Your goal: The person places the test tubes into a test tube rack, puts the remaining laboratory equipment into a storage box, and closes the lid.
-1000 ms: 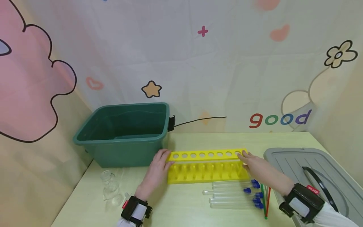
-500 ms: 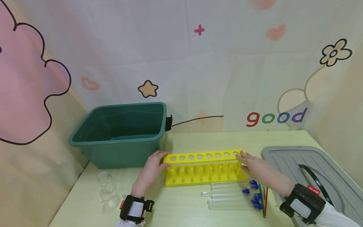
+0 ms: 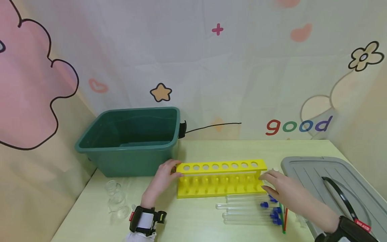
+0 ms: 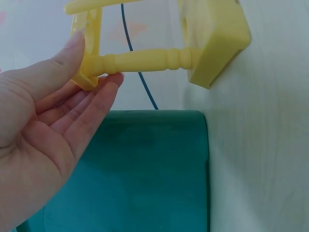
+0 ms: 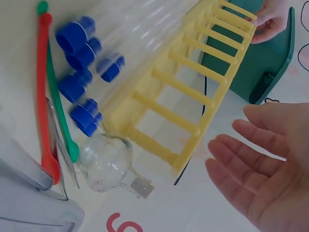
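Observation:
A yellow test tube rack (image 3: pixel 211 192) stands upright on the table, its row of round holes on top. My left hand (image 3: pixel 160 181) pinches the left end of its upper plate, thumb on one side and fingers on the other, as the left wrist view shows. My right hand (image 3: pixel 284 190) is just off the rack's right end, fingers loosely bent and holding nothing. In front of the rack lie several clear test tubes (image 3: pixel 242 206) with blue caps (image 5: pixel 72 36). A round glass flask (image 5: pixel 106 162) appears beside the rack in the right wrist view; my right hand mostly hides it in the head view.
A green bin (image 3: pixel 130 163) stands behind my left hand. Clear glassware (image 3: pixel 115 198) sits at left. Red (image 5: pixel 43 96) and green sticks (image 5: pixel 60 108) lie beside the caps, near thin metal tools. At right is a grey lid (image 3: pixel 305 164) with a black handle (image 3: pixel 340 193).
My right hand has let go of the rack's right end and moved right and slightly down. My left hand keeps its hold on the left end. The rack has barely moved.

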Demonstrator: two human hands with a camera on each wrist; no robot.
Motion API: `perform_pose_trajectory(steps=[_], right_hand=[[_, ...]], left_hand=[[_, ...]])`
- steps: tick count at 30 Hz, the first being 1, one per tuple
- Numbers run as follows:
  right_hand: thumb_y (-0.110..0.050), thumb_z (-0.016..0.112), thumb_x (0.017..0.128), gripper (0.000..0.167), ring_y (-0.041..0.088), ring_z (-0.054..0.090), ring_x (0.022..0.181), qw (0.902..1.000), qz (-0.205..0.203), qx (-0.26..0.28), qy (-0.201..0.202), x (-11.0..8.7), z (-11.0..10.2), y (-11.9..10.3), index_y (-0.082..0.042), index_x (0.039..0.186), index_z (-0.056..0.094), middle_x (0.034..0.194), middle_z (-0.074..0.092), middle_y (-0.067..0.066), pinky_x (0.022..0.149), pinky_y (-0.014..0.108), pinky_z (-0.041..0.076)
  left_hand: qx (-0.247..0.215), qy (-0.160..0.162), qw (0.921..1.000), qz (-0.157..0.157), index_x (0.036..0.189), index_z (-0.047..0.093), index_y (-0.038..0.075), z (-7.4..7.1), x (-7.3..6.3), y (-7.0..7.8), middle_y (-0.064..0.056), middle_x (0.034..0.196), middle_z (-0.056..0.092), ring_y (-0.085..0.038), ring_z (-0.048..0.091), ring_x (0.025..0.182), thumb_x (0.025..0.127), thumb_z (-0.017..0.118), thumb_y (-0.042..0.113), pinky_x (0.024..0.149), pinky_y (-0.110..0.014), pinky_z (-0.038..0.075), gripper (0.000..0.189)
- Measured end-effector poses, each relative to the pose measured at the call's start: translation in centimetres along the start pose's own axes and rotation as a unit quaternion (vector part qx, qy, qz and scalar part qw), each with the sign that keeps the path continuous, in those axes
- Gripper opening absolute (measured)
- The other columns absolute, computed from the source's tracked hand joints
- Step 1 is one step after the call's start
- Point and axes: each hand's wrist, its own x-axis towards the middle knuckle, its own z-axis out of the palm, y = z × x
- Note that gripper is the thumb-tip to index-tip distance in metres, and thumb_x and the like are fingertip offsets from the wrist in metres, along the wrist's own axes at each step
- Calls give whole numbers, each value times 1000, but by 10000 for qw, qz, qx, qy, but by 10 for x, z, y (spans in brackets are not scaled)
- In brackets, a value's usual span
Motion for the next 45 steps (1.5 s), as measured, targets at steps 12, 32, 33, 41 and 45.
perform_pose_trajectory(steps=[12, 32, 33, 41, 45], right_hand=[[-4, 73, 74, 45, 36, 50, 100, 9993, -88, 6, 359, 13, 14, 20, 6, 113, 53, 114, 50, 22, 78, 44, 44], [-14, 67, 81, 44, 36, 50, 102, 9913, 613, 467, -1071, 40, 20, 55, 4, 119, 53, 113, 54, 20, 81, 47, 42], [-14, 67, 81, 43, 36, 50, 102, 9908, 630, 511, -1086, 41, 20, 56, 4, 118, 54, 112, 54, 19, 81, 47, 42], [-12, 68, 79, 43, 37, 51, 102, 9890, 680, 680, -1128, 42, 20, 56, 5, 117, 55, 111, 56, 19, 81, 47, 42], [-11, 69, 79, 44, 37, 52, 101, 9885, 686, 751, -1118, 44, 20, 54, 6, 117, 55, 111, 57, 19, 81, 47, 42]], left_hand=[[35, 65, 9999, 76, 115, 56, -5, 6, 0, 1, -16, 111, 54, -25, 52, 88, 77, 68, 5, 79, -36, 45, 41], [-30, -47, 10000, 29, 117, 54, -5, 14, 1, 8, -17, 116, 52, -26, 51, 96, 79, 66, 7, 84, -37, 42, 41], [-40, -35, 10000, 43, 117, 54, -5, 15, 1, 7, -17, 116, 52, -26, 51, 96, 79, 67, 7, 84, -37, 42, 42], [139, -34, 9999, 97, 118, 54, -5, 16, 0, 6, -16, 114, 52, -25, 51, 96, 80, 66, 7, 84, -36, 42, 42], [649, 175, 9972, 314, 113, 56, -5, 7, -4, 19, -15, 110, 52, -27, 51, 95, 79, 68, 5, 83, -37, 43, 38]])
